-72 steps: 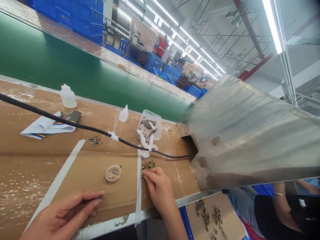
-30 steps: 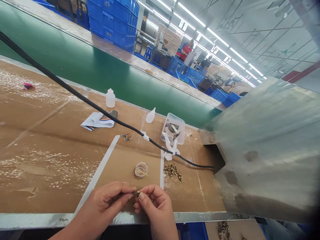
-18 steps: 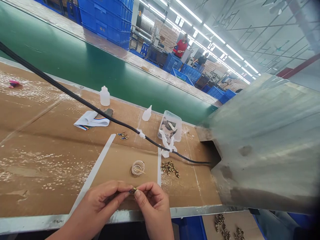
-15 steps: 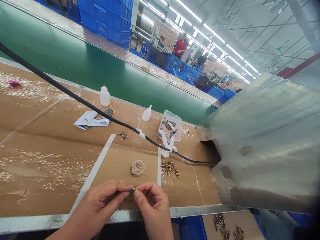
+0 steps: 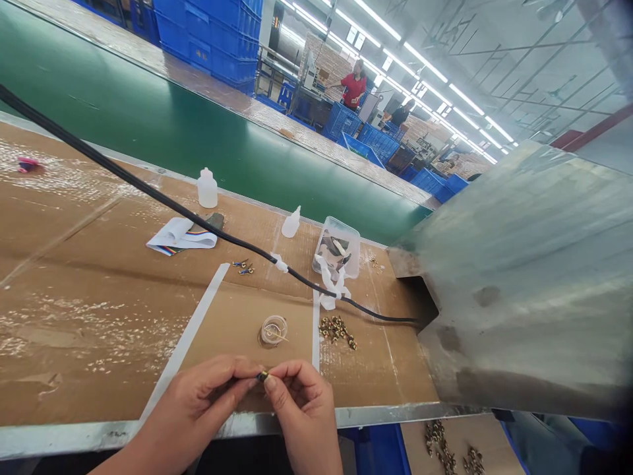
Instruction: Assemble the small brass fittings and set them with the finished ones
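so the tiny dark-and-brass fitting (image 5: 262,376) is held in a nearly closed two-handed pinch, at 3 o'clock from the left hand (image 5: 208,392) and 10 o'clock from the right hand (image 5: 304,402), neither really nearer, long axis too small to be made out

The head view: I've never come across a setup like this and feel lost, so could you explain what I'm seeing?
There is no robot here. A camera worn on a person's head looks forward and down, so the hands near the bottom are the wearer's own. The left hand and right hand meet at the fingertips, pinching a small dark part, too tiny to identify. Beneath is a brown work surface. Just beyond the hands sits a clear cup with a thin stick; to its right lies a pile of small parts. Farther back are a white bottle and an open clear box. A black cable crosses the view.
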Demonstrator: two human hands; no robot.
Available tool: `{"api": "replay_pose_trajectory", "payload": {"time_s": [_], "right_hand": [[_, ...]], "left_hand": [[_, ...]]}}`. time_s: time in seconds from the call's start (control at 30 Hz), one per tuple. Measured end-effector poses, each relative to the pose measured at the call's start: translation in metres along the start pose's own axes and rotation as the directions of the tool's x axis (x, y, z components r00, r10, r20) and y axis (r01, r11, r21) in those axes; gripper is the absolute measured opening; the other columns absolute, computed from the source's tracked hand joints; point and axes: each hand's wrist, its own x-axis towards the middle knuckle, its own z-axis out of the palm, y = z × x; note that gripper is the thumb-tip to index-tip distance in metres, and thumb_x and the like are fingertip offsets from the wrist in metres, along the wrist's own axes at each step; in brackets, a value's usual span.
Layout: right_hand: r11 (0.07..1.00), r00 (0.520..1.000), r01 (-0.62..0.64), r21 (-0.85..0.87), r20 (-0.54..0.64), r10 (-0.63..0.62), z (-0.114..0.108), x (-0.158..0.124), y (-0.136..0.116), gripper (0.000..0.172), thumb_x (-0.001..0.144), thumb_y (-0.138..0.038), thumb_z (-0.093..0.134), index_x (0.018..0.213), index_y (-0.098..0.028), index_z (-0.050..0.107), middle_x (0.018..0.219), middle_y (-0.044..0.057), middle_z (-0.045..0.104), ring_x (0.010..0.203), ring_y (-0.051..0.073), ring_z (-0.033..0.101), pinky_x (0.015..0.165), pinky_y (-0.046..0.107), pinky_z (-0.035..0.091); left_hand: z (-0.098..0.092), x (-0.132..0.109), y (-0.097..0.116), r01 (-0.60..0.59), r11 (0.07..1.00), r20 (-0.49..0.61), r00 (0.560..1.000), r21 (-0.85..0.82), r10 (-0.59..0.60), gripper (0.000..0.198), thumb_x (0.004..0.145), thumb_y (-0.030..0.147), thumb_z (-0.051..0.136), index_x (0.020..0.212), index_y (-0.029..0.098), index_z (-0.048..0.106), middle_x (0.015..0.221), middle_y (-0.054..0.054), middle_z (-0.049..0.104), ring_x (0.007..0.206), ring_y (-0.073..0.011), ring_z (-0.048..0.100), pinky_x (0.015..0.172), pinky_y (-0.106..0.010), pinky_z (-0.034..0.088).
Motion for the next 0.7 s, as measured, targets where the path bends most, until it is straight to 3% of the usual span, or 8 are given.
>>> {"api": "replay_pose_trajectory", "payload": {"time_s": [0.2, 0.5, 0.7], "right_hand": [[0.985, 0.996, 0.067, -0.156, -0.045, -0.075, 0.002, -0.006, -0.002, 0.018, 0.085, -0.034, 0.066, 0.081, -0.017, 0.069, 0.076, 0.003, 0.069, 0.071, 0.016, 0.062, 0.065, 0.024, 0.047], [0.857, 0.95, 0.283, -0.43, 0.001, -0.313, 0.0, -0.009, -0.015, 0.011, 0.088, -0.02, 0.06, 0.083, -0.021, 0.069, 0.08, -0.001, 0.07, 0.076, 0.013, 0.064, 0.069, 0.02, 0.047], [0.846, 0.951, 0.292, -0.447, 0.041, -0.307, -0.004, -0.007, -0.016, 0.012, 0.089, -0.02, 0.059, 0.083, -0.022, 0.069, 0.08, -0.001, 0.069, 0.076, 0.013, 0.064, 0.068, 0.019, 0.046]], "left_hand": [[-0.001, 0.0, -0.002, 0.064, 0.998, 0.026, 0.998, -0.027, -0.063, 0.015, 0.088, 0.028, 0.061, 0.096, 0.029, 0.073, 0.089, 0.001, 0.077, 0.082, -0.0172, 0.073, 0.074, -0.021, 0.058], [-0.001, 0.0, -0.004, 0.041, 0.999, 0.032, 0.999, -0.021, -0.04, 0.014, 0.089, 0.027, 0.06, 0.096, 0.03, 0.072, 0.09, 0.002, 0.077, 0.083, -0.0156, 0.073, 0.075, -0.019, 0.058], [-0.002, 0.001, -0.001, -0.033, 0.998, 0.027, 0.999, 0.044, 0.032, 0.014, 0.09, 0.024, 0.059, 0.096, 0.03, 0.071, 0.089, 0.004, 0.076, 0.081, -0.0132, 0.072, 0.074, -0.016, 0.055]]}}
